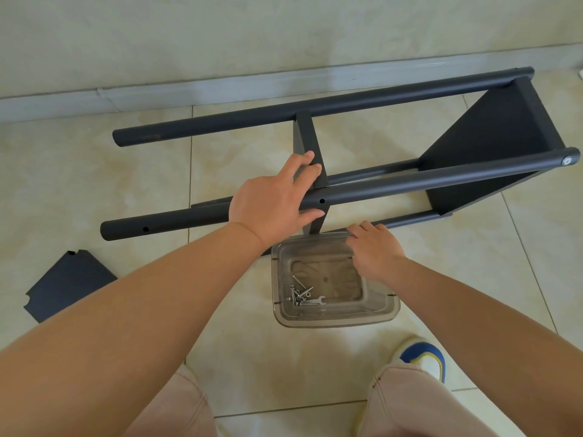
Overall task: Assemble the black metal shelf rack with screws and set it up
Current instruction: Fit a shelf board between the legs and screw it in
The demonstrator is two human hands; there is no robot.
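The left hand is clamped on the near tube of the shelf rack, thumb under the tube and fingers reaching over onto the middle shelf plate, which it seems to hold in position. The right hand rests on the rim of the clear plastic box, fingers bent over the edge, holding nothing that I can see.

The rack lies on its side on the tiled floor, just beyond both hands. Progress, approx. half by my judgement: the end shelf, far to the right of the left hand, sits between the tubes, and a screw head shows at the tube end. The middle plate looks placed but not fixed, because the hole just beside the left thumb is empty. A second hole, to the left of the left hand, is also empty, and one loose shelf plate waits on the floor, left of the left forearm. Screws and a small wrench are in the box, below the right hand.

Room: the wall and skirting run close behind the rack, so little space beyond. The box touches or nearly touches the rack's near side; I cannot tell which. The knees and one shoe are near under the hands. The floor to the left is more open, except for the loose plate.
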